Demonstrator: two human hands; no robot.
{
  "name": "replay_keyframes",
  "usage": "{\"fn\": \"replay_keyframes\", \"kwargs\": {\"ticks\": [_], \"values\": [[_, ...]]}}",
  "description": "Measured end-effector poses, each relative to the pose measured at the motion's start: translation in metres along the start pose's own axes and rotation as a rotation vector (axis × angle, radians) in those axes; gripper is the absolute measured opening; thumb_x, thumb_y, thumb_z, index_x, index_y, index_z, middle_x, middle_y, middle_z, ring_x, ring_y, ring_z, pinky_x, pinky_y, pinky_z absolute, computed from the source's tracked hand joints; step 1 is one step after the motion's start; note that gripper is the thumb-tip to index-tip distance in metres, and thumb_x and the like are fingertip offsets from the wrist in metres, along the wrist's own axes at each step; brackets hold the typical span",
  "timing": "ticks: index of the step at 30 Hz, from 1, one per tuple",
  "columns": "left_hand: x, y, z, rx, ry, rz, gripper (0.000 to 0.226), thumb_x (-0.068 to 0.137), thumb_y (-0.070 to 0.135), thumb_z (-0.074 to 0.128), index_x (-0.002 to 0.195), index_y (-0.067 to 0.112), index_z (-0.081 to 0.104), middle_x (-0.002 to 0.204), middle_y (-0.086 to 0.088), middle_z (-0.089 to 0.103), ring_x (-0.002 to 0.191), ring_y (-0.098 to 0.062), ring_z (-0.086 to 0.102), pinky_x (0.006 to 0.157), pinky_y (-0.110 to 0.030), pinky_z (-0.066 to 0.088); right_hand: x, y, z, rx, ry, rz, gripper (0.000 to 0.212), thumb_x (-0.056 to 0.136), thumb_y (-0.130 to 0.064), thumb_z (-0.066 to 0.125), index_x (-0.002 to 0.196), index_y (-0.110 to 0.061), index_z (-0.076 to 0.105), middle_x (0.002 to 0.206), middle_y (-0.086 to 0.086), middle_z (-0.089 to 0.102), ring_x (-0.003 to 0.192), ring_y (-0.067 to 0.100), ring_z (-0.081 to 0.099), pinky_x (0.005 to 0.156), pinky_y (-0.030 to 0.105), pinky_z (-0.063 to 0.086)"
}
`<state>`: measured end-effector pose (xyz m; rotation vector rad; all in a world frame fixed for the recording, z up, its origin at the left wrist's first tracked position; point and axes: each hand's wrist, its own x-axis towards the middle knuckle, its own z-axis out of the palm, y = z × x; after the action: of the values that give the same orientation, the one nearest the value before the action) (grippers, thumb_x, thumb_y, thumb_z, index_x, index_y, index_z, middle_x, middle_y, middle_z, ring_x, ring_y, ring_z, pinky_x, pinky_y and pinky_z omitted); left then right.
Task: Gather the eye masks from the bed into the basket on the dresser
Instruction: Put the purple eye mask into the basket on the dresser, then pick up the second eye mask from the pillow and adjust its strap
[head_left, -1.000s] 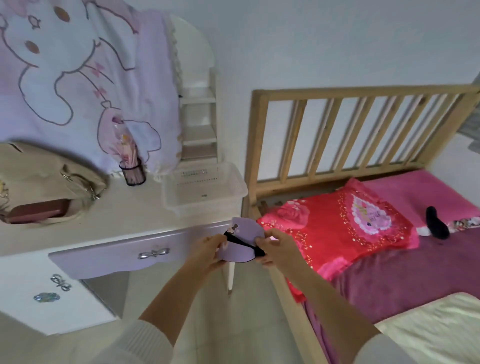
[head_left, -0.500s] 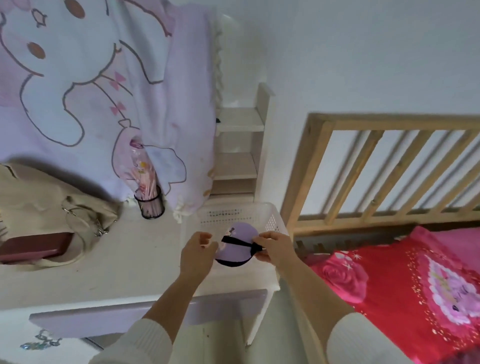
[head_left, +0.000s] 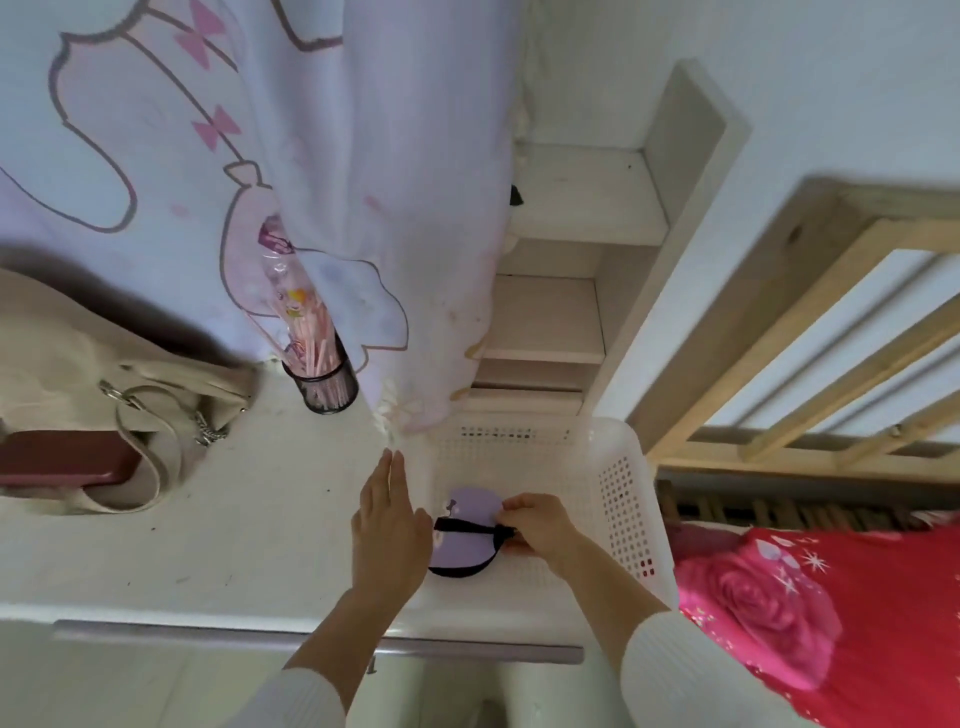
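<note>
A lilac eye mask (head_left: 464, 532) with a black strap lies inside the white perforated basket (head_left: 621, 499) at the right end of the dresser top (head_left: 234, 525). My right hand (head_left: 537, 522) pinches the mask's right end, at the strap, inside the basket. My left hand (head_left: 387, 525) is flat with its fingers together over the basket's left rim, just beside the mask and no longer gripping it. The bed shows only as a red flowered pillow (head_left: 810, 613) at the lower right.
A black mesh cup of pink sticks (head_left: 322, 374) and a beige handbag (head_left: 98, 395) stand on the dresser to the left. A lilac printed cloth (head_left: 249, 156) hangs behind. White shelves (head_left: 566, 312) rise behind the basket. The wooden bed rail (head_left: 810, 332) is at the right.
Both hands carried the lilac mask from the bedside over the dresser and down into the basket. My left hand has let go and opened flat; the view has moved closer to the dresser.
</note>
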<state>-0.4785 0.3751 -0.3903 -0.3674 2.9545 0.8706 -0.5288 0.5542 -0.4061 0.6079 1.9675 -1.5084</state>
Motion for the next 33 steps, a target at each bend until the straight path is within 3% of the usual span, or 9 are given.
{"fn": "replay_keyframes", "kwargs": {"ticks": [3,6,9,12,16,19,22,25,33], "values": [[0.0,0.002,-0.002,0.065,-0.022,0.005,0.075,0.089,0.016,0.051,0.151,0.008,0.01,0.161,-0.009,0.01,0.146,-0.027,0.014,0.108,-0.044,0.032,0.002,0.0,0.003,-0.135,0.036,-0.052,0.001,0.079,-0.015,0.069,0.079,-0.016,0.069,0.073,0.003,0.066,0.068,0.019,0.062,0.057,0.027,0.052],[0.003,0.013,-0.01,0.133,-0.037,0.064,0.075,0.088,0.021,0.053,0.15,0.007,0.014,0.159,-0.014,0.014,0.145,-0.032,0.016,0.109,-0.047,0.031,-0.007,-0.007,-0.005,-0.17,0.069,-0.096,0.008,0.076,-0.015,0.068,0.083,-0.015,0.071,0.081,0.002,0.067,0.074,0.017,0.06,0.063,0.026,0.05],[0.013,0.04,-0.014,0.165,-0.05,0.245,0.073,0.084,0.017,0.056,0.149,0.006,0.022,0.155,-0.018,0.024,0.141,-0.036,0.024,0.107,-0.048,0.034,-0.027,-0.012,-0.031,-0.075,0.159,-0.143,0.006,0.077,-0.014,0.07,0.076,-0.019,0.067,0.077,-0.002,0.065,0.069,0.011,0.06,0.06,0.022,0.046],[0.018,0.086,0.001,0.128,-0.113,0.425,0.066,0.086,0.016,0.054,0.146,0.01,0.027,0.154,-0.016,0.026,0.14,-0.034,0.024,0.11,-0.048,0.031,-0.058,-0.003,-0.072,0.039,0.294,-0.211,0.006,0.08,-0.011,0.07,0.086,-0.008,0.07,0.08,0.0,0.068,0.06,0.0,0.063,0.055,0.013,0.048],[-0.007,0.165,0.047,0.101,-0.194,0.648,0.058,0.087,0.021,0.054,0.142,0.014,0.035,0.149,-0.012,0.037,0.137,-0.03,0.032,0.109,-0.043,0.034,-0.114,0.036,-0.138,-0.011,0.534,-0.245,0.012,0.083,-0.005,0.063,0.092,-0.004,0.071,0.087,0.01,0.073,0.069,0.011,0.064,0.066,0.016,0.051],[-0.053,0.228,0.091,0.075,-0.273,0.83,0.048,0.087,0.024,0.053,0.134,0.016,0.044,0.137,-0.008,0.051,0.126,-0.026,0.047,0.1,-0.039,0.045,-0.16,0.085,-0.193,-0.001,0.687,-0.157,0.013,0.083,-0.005,0.061,0.088,-0.006,0.073,0.083,0.009,0.073,0.065,0.012,0.061,0.067,0.025,0.054],[-0.109,0.286,0.135,0.115,-0.399,0.945,0.05,0.088,0.029,0.05,0.136,0.019,0.04,0.14,-0.005,0.047,0.132,-0.024,0.041,0.105,-0.039,0.041,-0.205,0.145,-0.249,0.066,0.81,-0.033,0.009,0.079,-0.011,0.066,0.081,-0.015,0.073,0.071,-0.002,0.069,0.053,0.005,0.055,0.053,0.02,0.047],[-0.164,0.341,0.183,0.144,-0.498,1.089,0.05,0.088,0.027,0.046,0.136,0.014,0.04,0.137,-0.008,0.046,0.131,-0.026,0.038,0.11,-0.039,0.034,-0.246,0.204,-0.305,0.148,0.931,0.049,0.009,0.077,-0.013,0.069,0.084,-0.013,0.074,0.072,0.003,0.07,0.063,0.012,0.06,0.068,0.029,0.052],[-0.288,0.48,0.299,0.256,-0.692,1.168,0.055,0.089,0.025,0.046,0.141,0.012,0.033,0.143,-0.013,0.038,0.133,-0.031,0.03,0.099,-0.044,0.043,-0.31,0.348,-0.454,0.271,1.052,0.242,0.008,0.075,-0.014,0.067,0.079,-0.016,0.074,0.076,0.007,0.072,0.073,0.017,0.063,0.072,0.031,0.051]]}}
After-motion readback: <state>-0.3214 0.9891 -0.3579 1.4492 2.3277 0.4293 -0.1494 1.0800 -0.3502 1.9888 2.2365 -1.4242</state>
